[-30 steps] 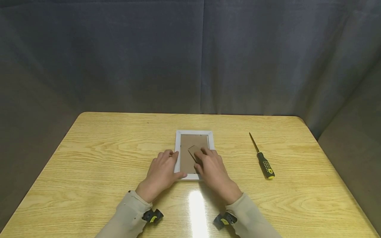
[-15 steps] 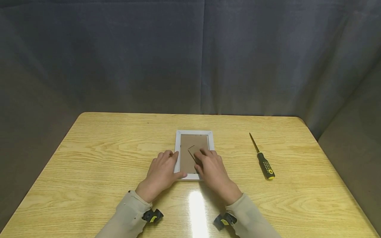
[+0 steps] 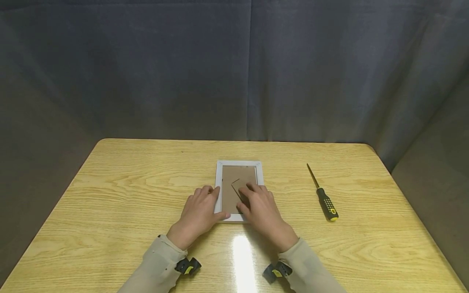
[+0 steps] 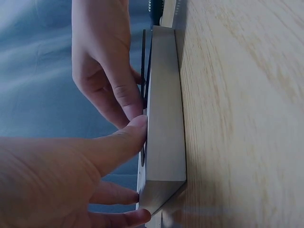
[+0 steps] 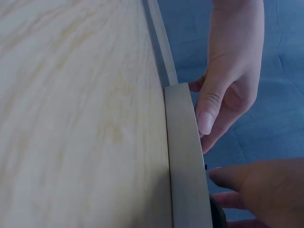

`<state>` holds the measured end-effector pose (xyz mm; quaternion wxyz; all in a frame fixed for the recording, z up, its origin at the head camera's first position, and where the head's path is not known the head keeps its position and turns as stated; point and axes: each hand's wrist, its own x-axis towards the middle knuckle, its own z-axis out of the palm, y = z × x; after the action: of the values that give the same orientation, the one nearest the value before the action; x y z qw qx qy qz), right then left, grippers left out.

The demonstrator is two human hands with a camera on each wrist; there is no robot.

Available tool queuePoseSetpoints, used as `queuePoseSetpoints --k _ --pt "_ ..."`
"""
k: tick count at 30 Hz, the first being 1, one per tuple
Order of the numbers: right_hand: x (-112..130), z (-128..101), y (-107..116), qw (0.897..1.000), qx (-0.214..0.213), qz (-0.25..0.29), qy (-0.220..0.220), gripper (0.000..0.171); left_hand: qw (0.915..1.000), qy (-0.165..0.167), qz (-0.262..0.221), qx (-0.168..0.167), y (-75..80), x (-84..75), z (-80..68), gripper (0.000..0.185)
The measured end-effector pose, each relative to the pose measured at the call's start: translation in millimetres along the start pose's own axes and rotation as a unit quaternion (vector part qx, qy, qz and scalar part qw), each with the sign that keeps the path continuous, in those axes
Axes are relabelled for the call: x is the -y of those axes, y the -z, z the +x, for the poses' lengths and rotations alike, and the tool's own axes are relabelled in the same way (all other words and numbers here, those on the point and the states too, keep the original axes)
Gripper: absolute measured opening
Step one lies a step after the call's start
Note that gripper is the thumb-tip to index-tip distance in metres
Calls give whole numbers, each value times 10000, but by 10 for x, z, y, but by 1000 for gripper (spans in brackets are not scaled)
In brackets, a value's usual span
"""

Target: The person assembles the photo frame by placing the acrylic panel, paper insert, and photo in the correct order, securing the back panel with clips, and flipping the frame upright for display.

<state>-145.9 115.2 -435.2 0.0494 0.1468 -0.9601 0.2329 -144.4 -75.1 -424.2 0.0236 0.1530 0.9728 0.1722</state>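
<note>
Nearest the viewer, two beige sleeves [image 3: 157, 260] come in from the bottom edge, each with a small black and yellow wrist camera [image 3: 187, 266] strapped below it. The left hand [image 3: 198, 213] rests on the tabletop [image 3: 110, 195] against the left side of a white picture frame [image 3: 218, 179]. Its fingers [image 3: 205, 190] are gently bent along the frame's left rail, and the thumb presses the near left corner. In the left wrist view the thumb tip lies flat against the frame's top edge, so the hand steadies the frame rather than wrapping round it.

The right hand [image 3: 261, 211] lies over the lower right part of the frame. Its fingers [image 3: 253, 188] are slightly spread and nearly straight, with the tips pressing down on the brown backing board [image 3: 234, 175], where a fold-out stand flap [image 3: 236, 185] shows as a dark outline. The flap looks close to flat against the board; whether a fingertip hooks under it cannot be told.

The frame lies face down, at the middle of the tabletop, long side running away from the viewer.

Well apart to the right, a screwdriver [image 3: 324, 199] with a black and yellow handle lies on the wood, its thin shaft pointing away. Beyond the far edge hangs a dark grey curtain [image 3: 234, 69].
</note>
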Motion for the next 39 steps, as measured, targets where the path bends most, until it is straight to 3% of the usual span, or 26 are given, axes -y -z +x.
queuePoseSetpoints --k 29,39 --pt "-13 21 178 9994 -285 -30 212 37 10000 -23 -41 -56 -6 -1 -7 83" --pt "-71 38 280 9995 -300 75 -114 38 9999 -20 -103 -78 -4 -5 -4 81"
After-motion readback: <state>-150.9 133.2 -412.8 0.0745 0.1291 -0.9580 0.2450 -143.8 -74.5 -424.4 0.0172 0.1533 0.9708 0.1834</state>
